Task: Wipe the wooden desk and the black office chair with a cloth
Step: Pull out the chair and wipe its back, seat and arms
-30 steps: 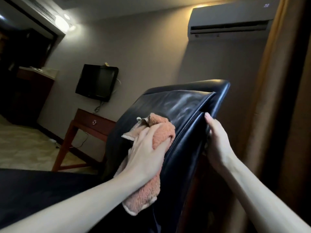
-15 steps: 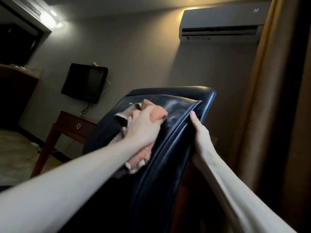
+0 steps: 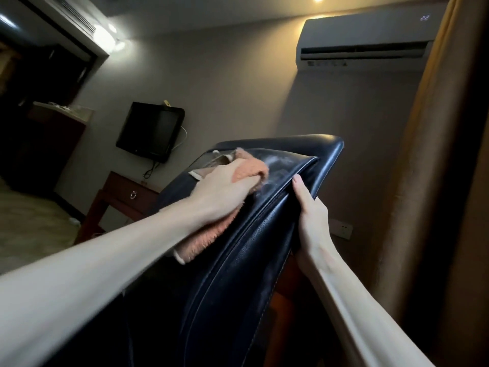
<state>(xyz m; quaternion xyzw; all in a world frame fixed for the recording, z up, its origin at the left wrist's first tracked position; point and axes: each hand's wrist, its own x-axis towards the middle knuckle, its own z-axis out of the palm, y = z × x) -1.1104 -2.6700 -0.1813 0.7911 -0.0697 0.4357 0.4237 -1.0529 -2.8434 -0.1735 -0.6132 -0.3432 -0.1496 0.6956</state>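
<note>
The black office chair (image 3: 238, 274) fills the middle of the view, its leather backrest tilted with the top edge near the centre. My left hand (image 3: 225, 189) grips an orange cloth (image 3: 251, 170) and presses it on the upper part of the backrest, where a pale smear shows beside the cloth. The cloth's lower end hangs below my wrist. My right hand (image 3: 309, 215) holds the backrest's right edge, thumb on the front seam and fingers hidden behind. The wooden desk (image 3: 124, 197) with one drawer knob stands against the far wall at the left.
A black TV (image 3: 150, 131) hangs on the wall above the desk. An air conditioner (image 3: 370, 41) is mounted high at the right. A brown curtain (image 3: 428, 181) hangs close on the right. A wall socket (image 3: 344, 229) sits behind the chair. A dark counter stands far left.
My left hand has slid the cloth up the backrest towards its top edge. My right hand has kept its hold on the right edge. The view has shifted.
</note>
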